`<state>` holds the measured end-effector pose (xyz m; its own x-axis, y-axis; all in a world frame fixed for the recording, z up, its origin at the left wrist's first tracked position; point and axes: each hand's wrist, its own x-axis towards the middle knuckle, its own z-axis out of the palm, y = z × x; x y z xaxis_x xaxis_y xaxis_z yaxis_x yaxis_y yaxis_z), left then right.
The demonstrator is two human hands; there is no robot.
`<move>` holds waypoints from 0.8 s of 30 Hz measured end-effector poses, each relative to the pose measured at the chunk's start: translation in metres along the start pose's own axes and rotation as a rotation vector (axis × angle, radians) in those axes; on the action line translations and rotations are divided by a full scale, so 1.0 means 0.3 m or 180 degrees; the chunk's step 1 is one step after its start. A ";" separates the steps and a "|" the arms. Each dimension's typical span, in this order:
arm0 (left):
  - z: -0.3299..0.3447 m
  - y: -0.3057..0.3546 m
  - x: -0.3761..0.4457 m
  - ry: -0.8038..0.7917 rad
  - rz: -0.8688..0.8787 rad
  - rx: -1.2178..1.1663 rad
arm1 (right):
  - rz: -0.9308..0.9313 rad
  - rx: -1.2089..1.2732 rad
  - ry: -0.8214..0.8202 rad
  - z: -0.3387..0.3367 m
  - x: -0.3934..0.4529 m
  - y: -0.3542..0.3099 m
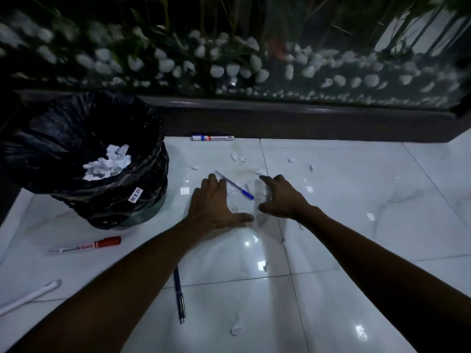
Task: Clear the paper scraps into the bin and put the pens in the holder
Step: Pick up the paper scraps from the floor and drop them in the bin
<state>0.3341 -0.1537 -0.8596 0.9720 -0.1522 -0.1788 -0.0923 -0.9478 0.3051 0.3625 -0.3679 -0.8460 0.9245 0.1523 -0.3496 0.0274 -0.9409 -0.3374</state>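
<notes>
Scraps of torn white paper (pixel 260 186) lie scattered on the glossy floor tile (pixel 356 200), the thickest cluster to the right of the bin (pixel 84 159), between the two hands. They look featherlight, limp and crumpled, and on so slick a tile they will likely slide rather than lift; sweeping them together into a heap and then pinching the heap from both sides seems the surest hold. A blue-capped ballpoint (pixel 234 184) lies slantwise through this same cluster and is stiff and smooth, easily taken by the barrel.

The left hand (pixel 216 202) is spread flat, palm down on the tile, thumb stretched toward the other hand, gripping nothing. The right hand (pixel 280 197) is half curled, fingers arched over the scraps, apparently raking; whether any paper is caught under it I cannot tell.

Smaller bits sit further right of the bin and in front of it. A red marker (pixel 85 245) lies just in front of the bin, a dark pen (pixel 179 294) nearer the person, a blue-and-white marker (pixel 212 138) behind the bin's right side by the dark kerb (pixel 305 118). Crumpled paper already sits inside the bin's black liner. No holder is in view.
</notes>
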 end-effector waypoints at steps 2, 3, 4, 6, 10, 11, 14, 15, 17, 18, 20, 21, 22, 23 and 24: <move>0.046 0.014 -0.010 0.0168 0.0216 -0.0094 | -0.0187 -0.0393 -0.0043 -0.026 0.033 -0.016; 0.064 0.017 -0.011 0.0232 0.0303 -0.0212 | -0.0313 -0.0487 -0.0068 -0.036 0.051 -0.021; 0.077 0.017 -0.011 0.0281 0.0364 -0.0399 | -0.0458 -0.0563 -0.0098 -0.043 0.066 -0.028; 0.082 0.013 -0.009 0.0326 0.0459 -0.0665 | -0.0667 -0.0701 -0.0130 -0.040 0.083 -0.033; 0.071 0.003 -0.011 0.0372 0.0470 -0.0681 | -0.1069 -0.0541 0.0286 -0.007 0.065 -0.017; 0.065 0.009 -0.012 0.0401 0.0440 -0.0727 | -0.1111 -0.0511 0.0351 -0.003 0.055 -0.015; 0.058 0.014 0.000 0.0314 0.0279 -0.0801 | -0.0880 -0.0423 0.0417 0.003 0.026 -0.011; 0.056 0.013 0.002 0.0265 0.0210 -0.0844 | -0.0759 -0.0272 0.0477 0.005 0.018 -0.006; 0.040 0.011 -0.003 0.0236 0.0097 -0.0985 | -0.0592 0.0140 0.0658 -0.002 -0.005 -0.006; 0.029 0.012 -0.005 0.0244 0.0044 -0.1035 | -0.0515 0.0392 0.0708 -0.011 -0.011 -0.015; -0.012 0.024 -0.014 0.0255 -0.0033 -0.1058 | -0.0343 0.0935 0.0658 -0.043 -0.032 -0.062; -0.042 0.030 -0.019 0.0286 -0.0060 -0.1062 | -0.0287 0.1152 0.0606 -0.062 -0.046 -0.094; -0.069 0.035 -0.021 0.0326 -0.0086 -0.1031 | -0.0281 0.1274 0.0584 -0.075 -0.055 -0.123; -0.108 0.033 -0.028 0.0393 -0.0091 -0.0979 | -0.0321 0.1332 0.0590 -0.092 -0.066 -0.161; -0.134 0.030 -0.024 0.0436 -0.0090 -0.0938 | -0.0342 0.1379 0.0612 -0.100 -0.070 -0.191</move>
<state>0.3348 -0.1500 -0.8181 0.9952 -0.0689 -0.0696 -0.0178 -0.8262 0.5630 0.3531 -0.3262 -0.7930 0.9797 0.1446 -0.1387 0.0034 -0.7042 -0.7099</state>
